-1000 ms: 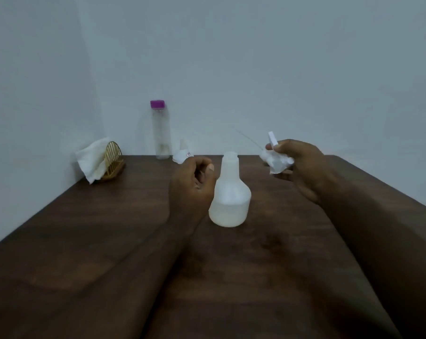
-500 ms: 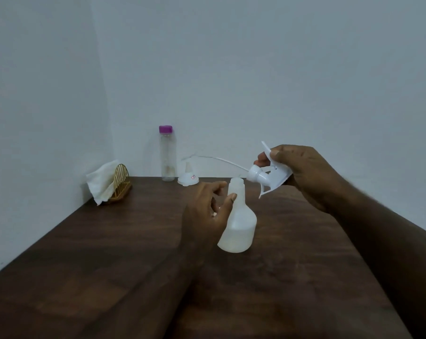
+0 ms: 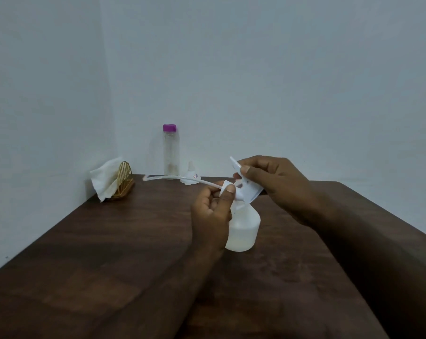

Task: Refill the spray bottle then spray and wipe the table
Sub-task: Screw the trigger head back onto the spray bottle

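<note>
Right hand (image 3: 275, 182) grips spray head (image 3: 247, 192), left hand (image 3: 212, 216) pinches collar (image 3: 224, 184); dip tube (image 3: 172, 177) level, pointing left; bottle (image 3: 243, 231) below.

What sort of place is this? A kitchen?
Probably a plain room corner, not clearly a kitchen: a dark wooden table against bare pale walls, a napkin holder, a purple-capped bottle, and a spray bottle whose spray head the left hand and right hand hold.
</note>
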Tool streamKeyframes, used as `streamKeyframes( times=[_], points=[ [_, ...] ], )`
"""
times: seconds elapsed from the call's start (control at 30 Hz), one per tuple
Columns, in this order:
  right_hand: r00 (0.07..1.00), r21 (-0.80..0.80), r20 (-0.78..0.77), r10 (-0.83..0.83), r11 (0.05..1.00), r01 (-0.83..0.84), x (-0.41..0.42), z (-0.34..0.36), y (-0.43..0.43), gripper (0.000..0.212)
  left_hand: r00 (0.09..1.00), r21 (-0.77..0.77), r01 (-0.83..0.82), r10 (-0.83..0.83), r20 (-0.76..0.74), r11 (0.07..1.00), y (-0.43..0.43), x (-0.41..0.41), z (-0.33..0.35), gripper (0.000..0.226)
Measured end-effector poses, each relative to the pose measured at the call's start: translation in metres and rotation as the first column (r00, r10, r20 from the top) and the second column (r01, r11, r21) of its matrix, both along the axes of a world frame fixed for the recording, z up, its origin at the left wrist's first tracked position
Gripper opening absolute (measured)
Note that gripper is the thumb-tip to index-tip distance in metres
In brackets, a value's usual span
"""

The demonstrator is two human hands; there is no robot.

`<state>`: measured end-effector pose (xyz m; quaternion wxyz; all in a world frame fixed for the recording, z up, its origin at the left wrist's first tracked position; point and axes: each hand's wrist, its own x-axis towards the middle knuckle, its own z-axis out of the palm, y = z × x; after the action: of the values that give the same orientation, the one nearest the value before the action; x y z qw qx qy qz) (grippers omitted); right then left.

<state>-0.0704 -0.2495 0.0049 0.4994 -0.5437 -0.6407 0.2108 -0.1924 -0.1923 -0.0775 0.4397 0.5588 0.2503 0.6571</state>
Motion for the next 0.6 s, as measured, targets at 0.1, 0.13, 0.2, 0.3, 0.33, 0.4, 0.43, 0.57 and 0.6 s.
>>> streamKeyframes(
  times=[0.1,0.13,0.2,0.3,0.33,0.4,0.43,0.57,0.6],
  points=[
    [0.923,0.249,-0.089,-0.374,0.889,0.385,-0.011,-0.013,-0.008,0.016,0.993,-0.056,0.041,-0.034,0.116,0.998,-0.002,-0.001,0.005,0.012],
    [0.891,0.301,-0.184,-0.415,0.839,0.453,-0.017,-0.018,-0.014,0.019,0.988,-0.071,0.048,-0.037,0.152,0.996,-0.002,-0.002,0.006,0.009],
    [0.869,0.281,-0.271,-0.414,0.829,0.483,-0.027,-0.030,-0.023,0.028,0.977,-0.092,0.066,-0.045,0.206,0.994,-0.003,-0.002,0.008,0.010],
    [0.897,-0.018,-0.330,-0.293,0.952,0.305,-0.045,-0.043,-0.025,0.036,0.970,-0.101,0.110,-0.085,0.227,0.989,-0.009,-0.001,0.010,0.008],
    [0.890,-0.115,-0.388,-0.240,0.971,0.212,-0.049,-0.045,-0.024,0.042,0.969,-0.108,0.123,-0.095,0.229,0.987,-0.012,0.000,0.010,0.007],
    [0.823,-0.184,-0.556,-0.117,0.983,0.016,-0.057,-0.047,-0.021,0.045,0.961,-0.136,0.162,-0.125,0.248,0.977,-0.015,0.001,0.010,0.005],
    [0.761,-0.160,-0.647,-0.058,0.985,-0.061,-0.060,-0.046,-0.020,0.042,0.961,-0.142,0.165,-0.126,0.246,0.976,-0.014,0.002,0.009,0.006],
    [0.524,-0.067,-0.852,-0.014,0.994,-0.083,-0.068,-0.043,-0.015,0.031,0.972,-0.124,0.158,-0.132,0.196,0.980,-0.014,0.005,0.008,0.009],
    [0.492,-0.058,-0.871,-0.016,0.996,-0.070,-0.069,-0.042,-0.015,0.029,0.970,-0.123,0.170,-0.144,0.198,0.978,-0.014,0.005,0.008,0.010]
  ],
)
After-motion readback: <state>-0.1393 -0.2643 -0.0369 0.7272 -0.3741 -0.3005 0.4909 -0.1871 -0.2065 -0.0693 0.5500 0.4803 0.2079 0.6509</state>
